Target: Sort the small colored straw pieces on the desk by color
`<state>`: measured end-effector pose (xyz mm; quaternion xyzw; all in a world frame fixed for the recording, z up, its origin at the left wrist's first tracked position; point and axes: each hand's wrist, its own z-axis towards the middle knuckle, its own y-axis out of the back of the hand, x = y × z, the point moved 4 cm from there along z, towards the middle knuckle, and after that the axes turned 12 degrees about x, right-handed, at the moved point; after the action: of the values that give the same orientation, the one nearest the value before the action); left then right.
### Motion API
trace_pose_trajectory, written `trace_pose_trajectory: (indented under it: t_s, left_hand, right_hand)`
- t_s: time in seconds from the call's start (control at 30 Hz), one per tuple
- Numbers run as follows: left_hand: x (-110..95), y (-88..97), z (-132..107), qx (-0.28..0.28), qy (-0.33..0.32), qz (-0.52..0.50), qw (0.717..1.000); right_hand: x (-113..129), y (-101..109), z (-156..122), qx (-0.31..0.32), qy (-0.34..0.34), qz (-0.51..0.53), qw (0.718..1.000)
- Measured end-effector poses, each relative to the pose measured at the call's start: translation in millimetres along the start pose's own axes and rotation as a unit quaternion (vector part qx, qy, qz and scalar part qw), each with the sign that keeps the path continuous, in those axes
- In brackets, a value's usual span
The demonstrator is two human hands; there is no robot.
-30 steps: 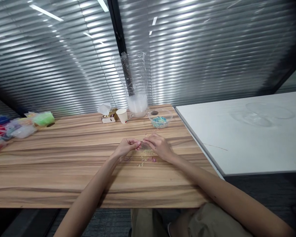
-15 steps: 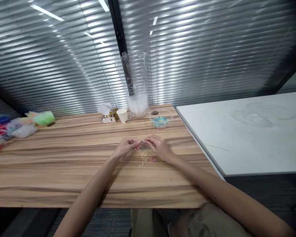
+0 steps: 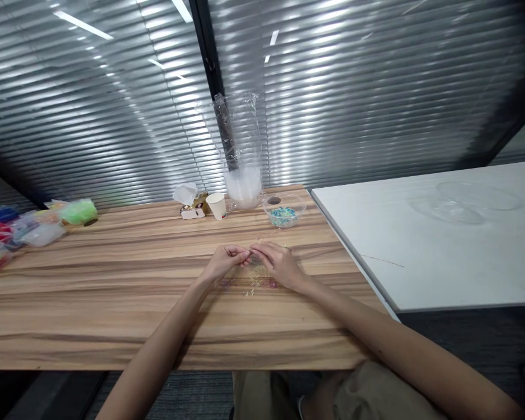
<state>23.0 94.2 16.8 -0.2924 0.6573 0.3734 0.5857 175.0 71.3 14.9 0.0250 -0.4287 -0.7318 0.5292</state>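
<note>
Left hand [image 3: 227,261] and right hand [image 3: 282,263] angled inward, fingertips nearly meeting, closed in pinch; cannot tell on what. Small pale-yellow slim pieces [image 3: 256,282] scattered just nearside of fingers; round clear-plastic bowl [image 3: 300,210] beyond.

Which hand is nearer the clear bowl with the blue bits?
Right. The right hand is on the near side of the clear bowl, almost straight in front; the left hand is also on the near side, but farther off to the left.
</note>
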Motion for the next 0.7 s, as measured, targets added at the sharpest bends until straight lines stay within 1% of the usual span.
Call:
trace_pose_trajectory:
  t_s: [0.13, 0.4, 0.7]
  left_hand:
    - [-3, -2.6, 0, -0.007, -0.003, -0.003, 1.0]
    - [-9, -6.0, 1, -0.042, -0.037, 0.053, 0.997]
    - [-1, -10.7, 3, -0.039, -0.057, -0.003, 0.998]
  right_hand:
    - [3, -2, 0, 0.007, 0.005, 0.01, 1.0]
    - [5, -6, -1, 0.022, -0.008, 0.023, 0.999]
    - [8, -5, -1, 0.021, -0.01, 0.022, 0.999]
